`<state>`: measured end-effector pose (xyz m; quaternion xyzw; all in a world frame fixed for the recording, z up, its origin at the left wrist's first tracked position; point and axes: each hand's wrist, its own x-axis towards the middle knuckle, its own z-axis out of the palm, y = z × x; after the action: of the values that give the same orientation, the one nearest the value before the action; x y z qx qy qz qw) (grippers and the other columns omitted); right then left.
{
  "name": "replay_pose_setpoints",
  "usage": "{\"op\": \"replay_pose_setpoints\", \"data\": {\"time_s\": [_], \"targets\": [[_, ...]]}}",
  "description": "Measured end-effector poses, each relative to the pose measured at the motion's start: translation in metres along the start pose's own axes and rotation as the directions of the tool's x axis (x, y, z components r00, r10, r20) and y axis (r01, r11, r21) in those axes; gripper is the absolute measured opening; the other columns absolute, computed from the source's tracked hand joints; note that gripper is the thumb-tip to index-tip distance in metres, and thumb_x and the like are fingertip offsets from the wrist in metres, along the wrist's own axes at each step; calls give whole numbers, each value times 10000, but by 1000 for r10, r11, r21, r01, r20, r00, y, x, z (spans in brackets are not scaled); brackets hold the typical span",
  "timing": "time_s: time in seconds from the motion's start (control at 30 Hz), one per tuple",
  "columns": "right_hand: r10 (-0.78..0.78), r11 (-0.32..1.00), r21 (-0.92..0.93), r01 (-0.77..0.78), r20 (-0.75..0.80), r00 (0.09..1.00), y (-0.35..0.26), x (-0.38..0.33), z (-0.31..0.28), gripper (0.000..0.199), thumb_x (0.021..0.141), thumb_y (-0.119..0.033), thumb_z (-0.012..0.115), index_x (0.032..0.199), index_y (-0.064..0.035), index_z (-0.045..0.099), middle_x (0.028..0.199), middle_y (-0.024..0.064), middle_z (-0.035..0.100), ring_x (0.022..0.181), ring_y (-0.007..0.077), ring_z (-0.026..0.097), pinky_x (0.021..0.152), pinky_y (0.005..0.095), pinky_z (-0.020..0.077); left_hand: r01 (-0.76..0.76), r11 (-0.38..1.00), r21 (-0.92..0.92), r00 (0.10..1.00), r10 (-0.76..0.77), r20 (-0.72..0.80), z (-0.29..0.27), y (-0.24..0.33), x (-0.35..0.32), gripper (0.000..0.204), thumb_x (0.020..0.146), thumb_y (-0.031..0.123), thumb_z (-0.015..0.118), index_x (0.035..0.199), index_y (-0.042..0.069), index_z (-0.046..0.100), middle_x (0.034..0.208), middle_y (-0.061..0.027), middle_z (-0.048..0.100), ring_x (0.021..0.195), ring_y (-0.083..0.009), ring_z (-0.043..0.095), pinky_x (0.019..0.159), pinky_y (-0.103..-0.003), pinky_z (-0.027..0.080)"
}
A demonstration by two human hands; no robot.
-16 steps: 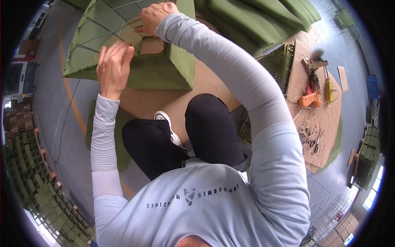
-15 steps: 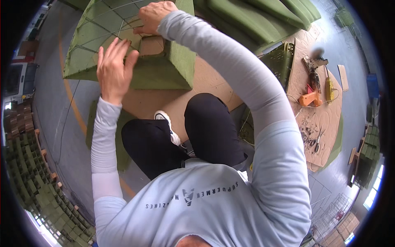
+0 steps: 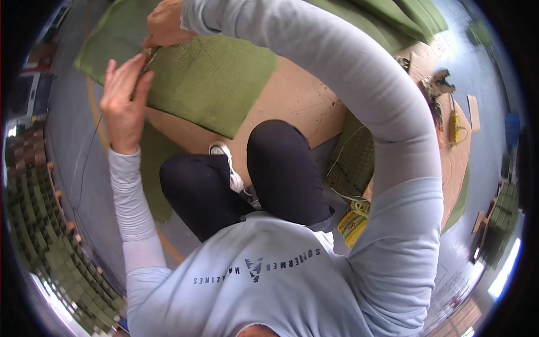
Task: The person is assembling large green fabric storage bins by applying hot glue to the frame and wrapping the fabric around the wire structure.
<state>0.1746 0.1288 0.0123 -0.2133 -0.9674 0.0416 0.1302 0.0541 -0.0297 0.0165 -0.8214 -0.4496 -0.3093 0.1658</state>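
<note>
A green fabric-covered box frame [image 3: 208,78] lies ahead of me, a broad flat side turned up. At its left edge is my left hand [image 3: 123,106], fingers stretched out and thumb apart from them, lying against the edge. My right hand [image 3: 168,25] reaches across from the right with its fingers curled closed on the frame near that same edge. Just under its fingertips shows a thin metallic line, too blurred to name. The wire grid inside the box is hidden from view.
Brown cardboard [image 3: 297,90] lies under the box. More green fabric [image 3: 387,22] is piled at the far right. A yellow tool [image 3: 453,128] and a yellow packet [image 3: 352,226] are to my right. Stacked green pieces [image 3: 50,241] fill the left side.
The box frame has turned, so its open wire-grid side is out of sight and a flat green side faces up. Both hands have moved left with it.
</note>
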Motion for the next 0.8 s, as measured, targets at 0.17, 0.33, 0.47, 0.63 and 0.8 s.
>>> {"op": "replay_pose_setpoints", "data": {"time_s": [0.17,0.33,0.47,0.63,0.8], "targets": [[-18,989,141,39,-152,988,-63,-68,-28,451,920,-326,543,1186,38,518,1069,217,628,1033,362,608,862,404,496,98,990,-97,994,-92,66,-39,-48,-35,259,939,190,563,1106,29,677,1075,-98,689,1032,-242,648,1077,-454,334],[-207,976,-3,216,-302,930,-45,-65,12,459,921,-308,550,1165,73,470,1121,256,597,1046,388,592,873,396,502,454,890,51,877,-456,152,-24,-103,-89,417,1009,326,421,1180,11,634,1173,-126,653,1126,-248,603,1094,-442,323],[-170,975,-188,122,-268,948,-46,-57,32,526,926,-318,537,1262,76,446,1261,268,526,1170,376,528,993,412,438,171,935,310,983,-140,-120,-2,-60,-72,518,953,491,436,1202,78,626,1243,-171,597,1133,-355,578,1017,-423,410],[-102,990,-134,52,-397,912,-55,-37,46,518,946,-307,499,1295,73,449,1329,254,493,1252,360,471,1076,425,358,137,844,518,990,-133,-44,7,-36,-52,774,938,604,362,1214,-96,544,1180,-275,596,1134,-393,565,962,-422,451],[54,964,-205,-171,-477,877,-53,-20,69,536,949,-311,432,1336,59,440,1373,236,467,1249,334,485,1020,422,404,350,879,325,926,-376,21,23,-51,-37,697,939,569,409,1042,-95,594,946,-297,639,1086,-424,579,821,-433,518]]}}
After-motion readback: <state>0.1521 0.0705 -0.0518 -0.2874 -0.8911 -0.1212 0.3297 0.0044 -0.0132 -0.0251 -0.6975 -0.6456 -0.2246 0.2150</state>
